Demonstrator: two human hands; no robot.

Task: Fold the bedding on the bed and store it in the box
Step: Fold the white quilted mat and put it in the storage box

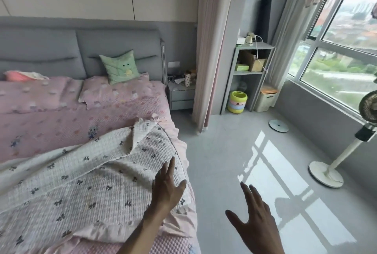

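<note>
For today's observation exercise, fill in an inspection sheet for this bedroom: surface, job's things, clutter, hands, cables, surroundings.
Surface: bed with pink patterned sheet, grey padded headboard.
Job's things: white quilted blanket with dark bow print lies spread and rumpled, one corner flipped over; no storage box identifiable.
Clutter: green square cushion, pink pillow, small items on the grey nightstand.
Hands: left hand open above the blanket's edge; right hand open over the floor.
Cables: white cord hanging down the grey shelf unit.
Surroundings: white standing fan, window, pink curtain.

A green cushion (120, 66) leans against the grey headboard (40, 49); a white fan (344, 151) stands by the window (336, 55); a bin (267, 99) sits beside grey shelves (251, 72).
</note>
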